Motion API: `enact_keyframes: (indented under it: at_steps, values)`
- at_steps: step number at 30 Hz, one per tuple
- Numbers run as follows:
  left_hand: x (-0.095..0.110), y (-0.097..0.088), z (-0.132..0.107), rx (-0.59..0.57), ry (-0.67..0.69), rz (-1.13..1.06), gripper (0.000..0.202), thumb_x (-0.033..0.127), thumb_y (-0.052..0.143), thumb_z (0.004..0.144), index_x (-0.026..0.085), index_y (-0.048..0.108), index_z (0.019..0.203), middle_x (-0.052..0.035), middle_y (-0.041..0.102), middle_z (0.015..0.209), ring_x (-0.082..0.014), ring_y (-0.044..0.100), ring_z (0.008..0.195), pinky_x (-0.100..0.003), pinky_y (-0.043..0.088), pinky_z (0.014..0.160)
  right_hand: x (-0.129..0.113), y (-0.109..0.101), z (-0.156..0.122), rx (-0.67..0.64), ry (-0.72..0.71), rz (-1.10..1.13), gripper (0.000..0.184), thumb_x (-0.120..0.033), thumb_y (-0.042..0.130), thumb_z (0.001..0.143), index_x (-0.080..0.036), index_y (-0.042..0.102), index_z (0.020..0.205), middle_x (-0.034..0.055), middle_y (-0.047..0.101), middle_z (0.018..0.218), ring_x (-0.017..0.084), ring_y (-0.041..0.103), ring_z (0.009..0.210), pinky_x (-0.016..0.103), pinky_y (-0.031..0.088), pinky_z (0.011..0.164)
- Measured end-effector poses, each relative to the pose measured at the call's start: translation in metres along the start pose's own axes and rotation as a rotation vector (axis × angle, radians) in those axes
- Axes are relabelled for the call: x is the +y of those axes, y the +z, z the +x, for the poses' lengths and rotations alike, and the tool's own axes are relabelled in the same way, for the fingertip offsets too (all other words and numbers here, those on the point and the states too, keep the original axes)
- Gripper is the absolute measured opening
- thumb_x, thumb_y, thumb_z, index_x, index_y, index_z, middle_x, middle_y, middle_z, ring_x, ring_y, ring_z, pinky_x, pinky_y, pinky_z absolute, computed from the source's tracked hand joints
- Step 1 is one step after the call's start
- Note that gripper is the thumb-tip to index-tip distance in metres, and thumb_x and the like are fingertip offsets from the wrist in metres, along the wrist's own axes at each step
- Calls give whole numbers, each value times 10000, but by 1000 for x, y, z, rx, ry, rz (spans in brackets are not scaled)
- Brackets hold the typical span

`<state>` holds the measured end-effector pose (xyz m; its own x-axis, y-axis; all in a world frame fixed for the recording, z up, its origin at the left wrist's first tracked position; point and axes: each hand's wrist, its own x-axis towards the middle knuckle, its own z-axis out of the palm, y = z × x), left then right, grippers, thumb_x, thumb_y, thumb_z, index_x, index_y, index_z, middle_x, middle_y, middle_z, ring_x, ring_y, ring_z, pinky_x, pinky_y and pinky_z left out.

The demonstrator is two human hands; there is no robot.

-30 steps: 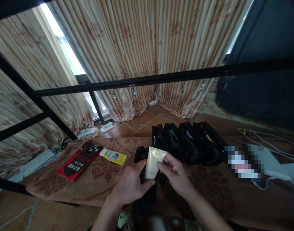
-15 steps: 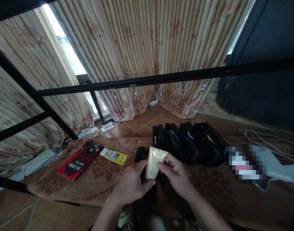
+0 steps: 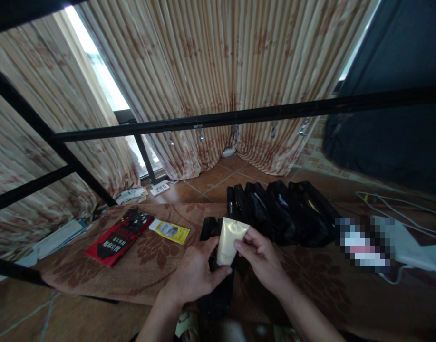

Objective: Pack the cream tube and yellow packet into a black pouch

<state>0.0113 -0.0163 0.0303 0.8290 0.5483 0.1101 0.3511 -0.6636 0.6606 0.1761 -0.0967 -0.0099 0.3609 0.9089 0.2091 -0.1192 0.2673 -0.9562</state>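
A cream squeeze tube [image 3: 229,240] stands upright between both my hands, its flat crimped end up. My left hand [image 3: 194,273] is closed around the tube's lower end, thumb and fingers pinching it. My right hand [image 3: 258,256] pinches the tube's right edge near the middle. Under the tube a black pouch [image 3: 218,289] lies on the brown patterned cloth [image 3: 150,266], partly hidden by my hands.
A row of several black pouches [image 3: 278,211] lies just behind my hands. A red and black book [image 3: 120,236] and a yellow packet [image 3: 169,231] lie on the cloth to the left. White cables [image 3: 410,237] trail at right. A black metal bar [image 3: 239,116] crosses the view overhead.
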Motion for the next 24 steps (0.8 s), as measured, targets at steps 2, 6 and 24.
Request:
enact_keyframes:
  at_steps: [2, 6, 24]
  values:
    - [0, 0, 0, -5, -6, 1, 415, 229, 682, 787, 213, 580, 1189, -21, 703, 1028, -207, 652, 896, -313, 475, 804, -1, 1, 0, 4, 3, -3, 276, -423, 706, 846, -211, 684, 1022, 7, 703, 861, 141, 588, 743, 238, 456, 659]
    - [0, 0, 0, -11, -18, 16, 432, 252, 686, 791, 210, 574, 1206, -27, 700, 1027, -218, 648, 914, -323, 476, 813, -1, 1, 0, 18, 10, -3, 301, -441, 713, 832, -204, 687, 1016, 14, 699, 855, 149, 585, 735, 247, 457, 649]
    - [0, 1, -2, 17, 49, -46, 716, 294, 683, 822, 237, 345, 1450, -42, 695, 1164, -223, 666, 1022, -344, 499, 897, -2, 0, 4, 123, 100, 196, 289, -416, 774, 763, -198, 719, 945, -13, 616, 718, 122, 514, 640, 228, 427, 552]
